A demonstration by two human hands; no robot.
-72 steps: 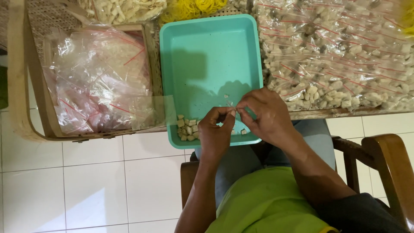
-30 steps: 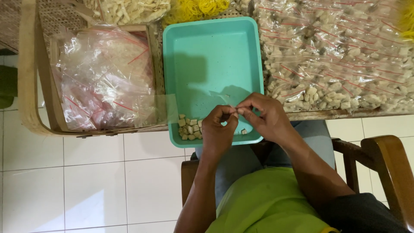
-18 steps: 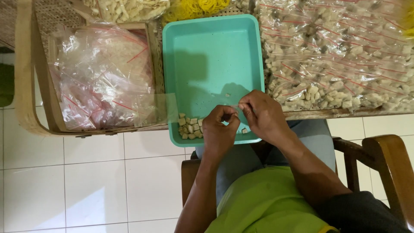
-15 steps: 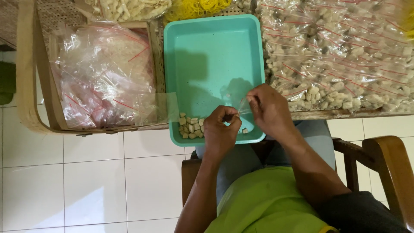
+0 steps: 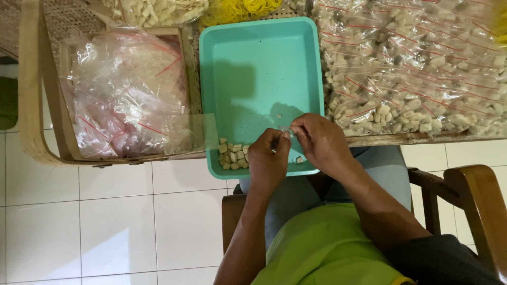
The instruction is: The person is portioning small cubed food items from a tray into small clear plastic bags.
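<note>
A teal plastic tray (image 5: 253,68) lies in front of me, its near edge over my lap. Small pale snack pieces (image 5: 232,154) are piled in its near left corner, and a single piece (image 5: 278,116) lies apart. My left hand (image 5: 268,161) and my right hand (image 5: 319,141) meet over the tray's near edge. Together they pinch a small clear plastic bag (image 5: 285,131), mostly hidden by my fingers.
A heap of empty clear bags with red strips (image 5: 124,89) fills a wooden crate on the left. Several filled snack bags (image 5: 417,63) cover the right side. Yellow rubber bands (image 5: 240,8) lie beyond the tray. A wooden chair arm (image 5: 475,206) is at right.
My hands stayed together at the tray's near edge, shifting slightly while fingering the small bag. The camera view drifted a little.
</note>
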